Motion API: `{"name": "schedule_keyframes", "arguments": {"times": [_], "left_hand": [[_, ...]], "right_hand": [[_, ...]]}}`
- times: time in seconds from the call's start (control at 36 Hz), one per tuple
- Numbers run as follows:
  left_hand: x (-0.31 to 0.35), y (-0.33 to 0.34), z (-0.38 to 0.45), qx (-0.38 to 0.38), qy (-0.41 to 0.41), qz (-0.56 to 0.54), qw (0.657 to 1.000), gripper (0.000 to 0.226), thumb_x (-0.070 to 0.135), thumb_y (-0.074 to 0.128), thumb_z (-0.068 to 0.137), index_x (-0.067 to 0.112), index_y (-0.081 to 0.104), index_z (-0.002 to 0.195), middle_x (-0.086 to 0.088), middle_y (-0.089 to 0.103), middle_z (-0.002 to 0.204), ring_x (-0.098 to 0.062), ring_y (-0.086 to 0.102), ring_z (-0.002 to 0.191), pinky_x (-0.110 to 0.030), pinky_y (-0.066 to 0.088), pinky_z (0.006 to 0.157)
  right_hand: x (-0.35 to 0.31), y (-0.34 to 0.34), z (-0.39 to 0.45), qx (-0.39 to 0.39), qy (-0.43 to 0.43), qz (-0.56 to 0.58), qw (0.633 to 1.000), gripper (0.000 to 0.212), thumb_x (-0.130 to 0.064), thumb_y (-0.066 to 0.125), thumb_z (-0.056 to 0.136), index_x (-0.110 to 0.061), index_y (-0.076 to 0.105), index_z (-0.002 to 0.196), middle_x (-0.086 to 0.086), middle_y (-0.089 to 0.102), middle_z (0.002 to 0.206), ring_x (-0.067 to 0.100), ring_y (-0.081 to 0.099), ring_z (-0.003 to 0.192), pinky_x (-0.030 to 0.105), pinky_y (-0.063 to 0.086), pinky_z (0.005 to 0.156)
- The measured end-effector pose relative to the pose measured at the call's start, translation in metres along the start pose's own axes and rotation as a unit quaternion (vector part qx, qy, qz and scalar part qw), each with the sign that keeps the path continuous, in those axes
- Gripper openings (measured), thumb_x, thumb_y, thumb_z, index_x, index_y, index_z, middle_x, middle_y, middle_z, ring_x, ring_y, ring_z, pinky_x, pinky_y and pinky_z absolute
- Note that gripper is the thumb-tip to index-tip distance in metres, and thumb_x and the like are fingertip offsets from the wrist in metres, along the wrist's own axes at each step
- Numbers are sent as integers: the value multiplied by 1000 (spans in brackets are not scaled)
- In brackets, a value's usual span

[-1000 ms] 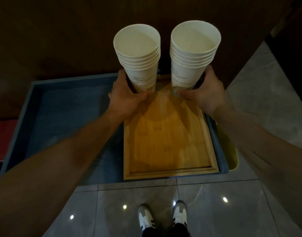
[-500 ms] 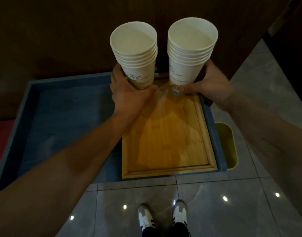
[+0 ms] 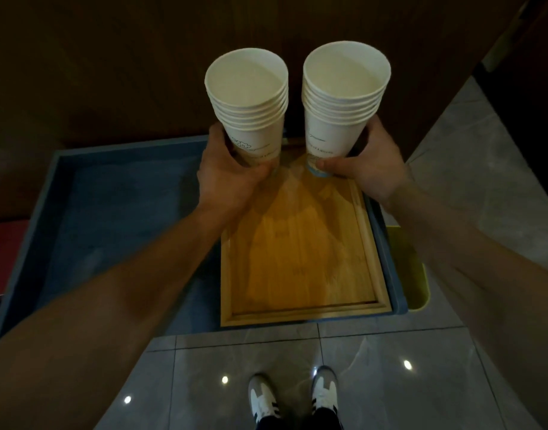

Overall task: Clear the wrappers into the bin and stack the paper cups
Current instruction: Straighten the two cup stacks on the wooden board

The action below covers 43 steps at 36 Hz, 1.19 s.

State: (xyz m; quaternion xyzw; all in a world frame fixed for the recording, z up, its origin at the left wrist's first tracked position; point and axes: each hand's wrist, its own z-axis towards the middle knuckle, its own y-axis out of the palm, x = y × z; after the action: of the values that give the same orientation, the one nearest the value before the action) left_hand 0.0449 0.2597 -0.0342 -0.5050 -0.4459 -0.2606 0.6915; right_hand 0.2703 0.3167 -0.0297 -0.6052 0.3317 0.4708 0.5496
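Dim, warm, underexposed overall; upper frame nearly black. Light from overhead: small glare spots on the glossy floor tiles [image 3: 297,383] at bottom, soft cup shadows on the wooden tray [image 3: 303,259]. Wide-angle stretch at the edges, forearms ballooned. Soft focus, slight noise in the dark areas.

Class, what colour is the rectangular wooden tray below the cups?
Honey-yellow wooden tray, head view.

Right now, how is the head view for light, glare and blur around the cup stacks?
Head view: dim overall, the wall behind nearly black; the left cup stack and right cup stack are the brightest things, fairly sharp; small lamp reflections glare on the floor tiles; wide-angle bending at the edges; shadows cross the wooden tray.
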Motion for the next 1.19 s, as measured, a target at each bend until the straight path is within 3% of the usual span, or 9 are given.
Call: {"name": "schedule_keyframes", "arguments": {"times": [0.08,0.22,0.42,0.69,0.86,1.0,1.06,1.14,1.19], "left_hand": [[-1,-2,3,-9,3,2,1000,85,40,87,64,36,35,132,22,50,121,4,49,115,-20,45,94],[-2,-6,3,-25,5,18,999,83,39,84,66,36,34,132,18,48,124,-5,47,121,-42,44,106],[2,-2,-1,-27,-24,33,999,114,53,83,57,31,19,148,2,36,147,-21,32,139,-58,31,112],[-1,5,-7,14,-62,44,997,106,50,83,57,37,19,141,4,39,143,-23,33,136,-59,24,113],[0,6,-1,24,-59,72,995,88,49,80,60,34,30,131,10,47,127,-20,36,129,-50,16,107],[1,2,0,16,-44,80,996,84,51,81,60,35,33,127,15,47,122,-18,39,127,-52,19,108],[2,-1,1,7,-42,80,996,82,49,82,61,38,32,125,15,47,122,-17,41,128,-56,22,112],[3,-5,3,-26,-42,74,996,87,46,82,62,36,31,131,9,51,132,-20,43,131,-58,32,110],[4,-8,4,-47,-42,71,995,91,45,81,61,33,31,135,6,51,135,-21,43,132,-57,34,109]], "right_hand": [[0,5,-2,28,4,-42,999,91,-37,87,61,-31,36,136,-6,49,130,10,45,118,31,44,94],[-2,13,-5,68,16,-66,995,96,-43,86,59,-31,35,138,3,45,135,10,41,113,32,42,94],[3,-1,-5,-18,49,-39,998,125,-39,93,50,-41,13,146,2,28,151,25,24,140,54,32,111],[5,-15,10,-86,31,-15,996,116,-27,91,54,-36,21,146,-32,40,119,1,34,123,4,34,80],[6,-9,12,-84,20,-15,996,96,-18,88,62,-33,33,140,-32,46,110,-4,41,114,2,37,77],[10,-8,9,-56,6,-24,998,88,-15,87,63,-30,37,134,-30,45,109,-34,41,88,-8,35,69],[11,-5,7,-32,9,-24,999,89,-19,88,62,-31,37,135,-22,48,118,-24,42,103,-1,39,79],[7,-3,2,-12,24,-42,999,95,-29,88,61,-33,34,140,1,43,140,16,38,131,36,40,106],[5,0,-1,-4,30,-50,998,97,-32,88,62,-33,32,141,5,39,143,18,36,132,43,37,109]]}}
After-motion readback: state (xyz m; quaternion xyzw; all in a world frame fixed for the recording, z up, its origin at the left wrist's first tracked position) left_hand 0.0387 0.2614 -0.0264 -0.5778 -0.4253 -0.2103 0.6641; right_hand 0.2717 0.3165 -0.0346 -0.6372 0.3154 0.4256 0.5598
